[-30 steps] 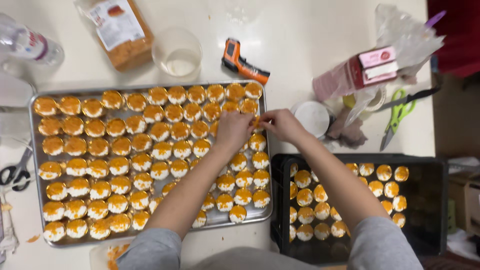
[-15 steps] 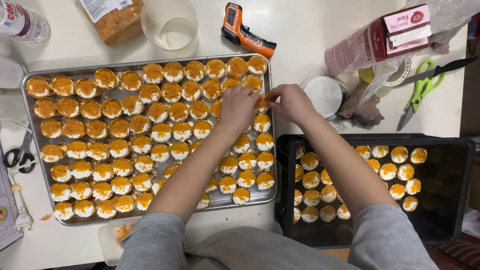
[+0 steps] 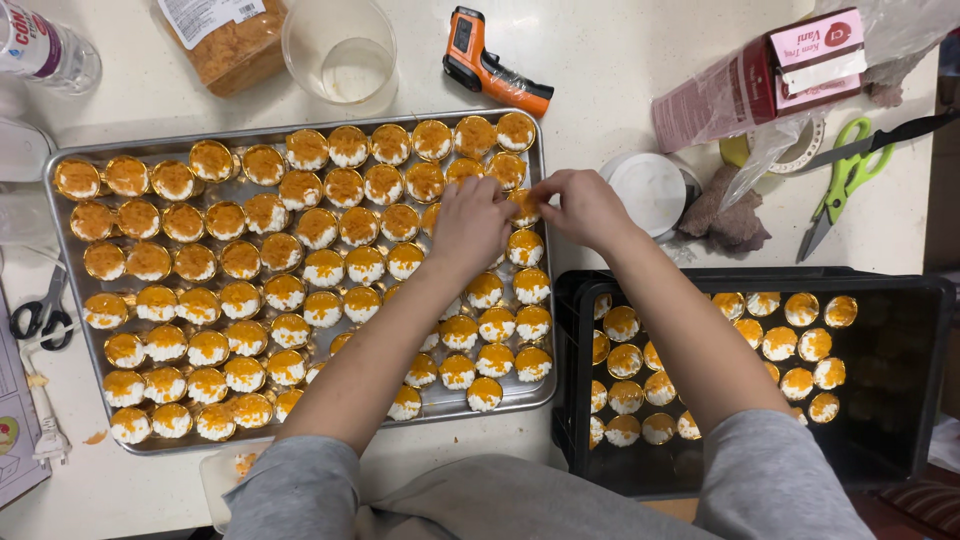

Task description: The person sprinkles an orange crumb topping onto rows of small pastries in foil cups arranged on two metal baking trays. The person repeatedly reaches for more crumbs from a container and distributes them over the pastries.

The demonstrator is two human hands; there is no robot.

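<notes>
The small orange-topped cake (image 3: 523, 207) by the metal tray's (image 3: 300, 132) right edge is now pinched by the right hand (image 3: 585, 207); the left hand (image 3: 470, 225), fingers curled over neighbouring cakes, has barely shifted; black crate (image 3: 900, 290) alongside

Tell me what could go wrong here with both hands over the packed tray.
The left hand and right hand meet at one topped cup near the metal tray's right edge; neighbours touch, so a nudge could smear toppings. The left forearm crosses low over filled rows and might brush them.
</notes>
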